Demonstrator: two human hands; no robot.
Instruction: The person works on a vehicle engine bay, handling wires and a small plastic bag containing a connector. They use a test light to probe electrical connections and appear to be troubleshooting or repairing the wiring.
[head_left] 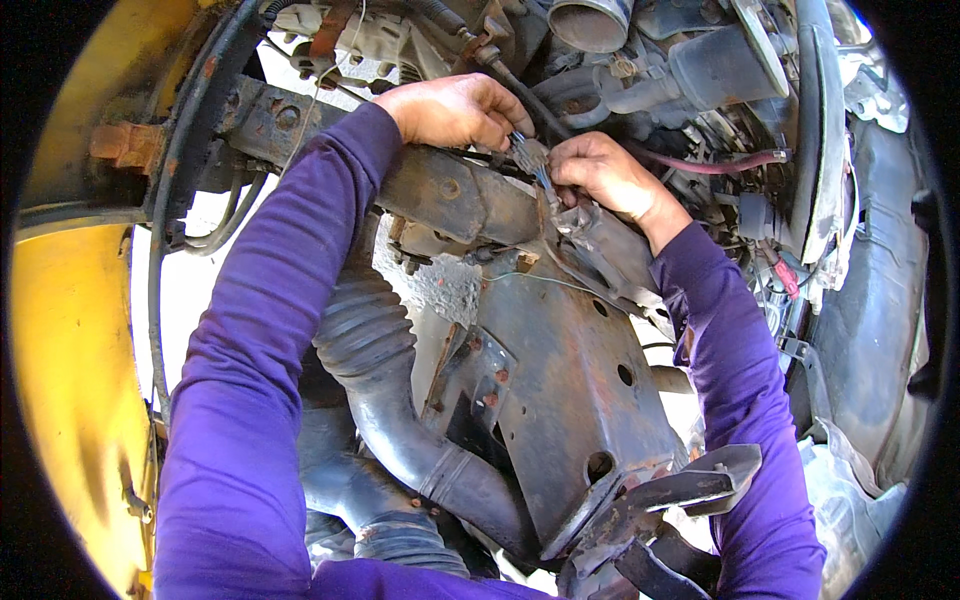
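Near the top centre, a small dirty wiring connector (530, 153) with thin blue-grey wires (543, 178) sits between my two hands, over a dark rusty steel rail (450, 200). My left hand (465, 112) comes from the left, its fingers curled and pinched on the wires at the connector's upper end. My right hand (600, 175) is closed round the wires just below and right of the connector; its fingertips are partly hidden. A tattered dark sleeve or shield (610, 250) runs on down beneath my right wrist.
A yellow body panel (75, 340) fills the left side. A large ribbed duct (365, 330) and a holed steel plate (560, 400) lie below my hands. A bent bracket (700, 480) is near my right forearm. Pipes, a red hose (720, 162) and a dark moulded part (860, 300) are right.
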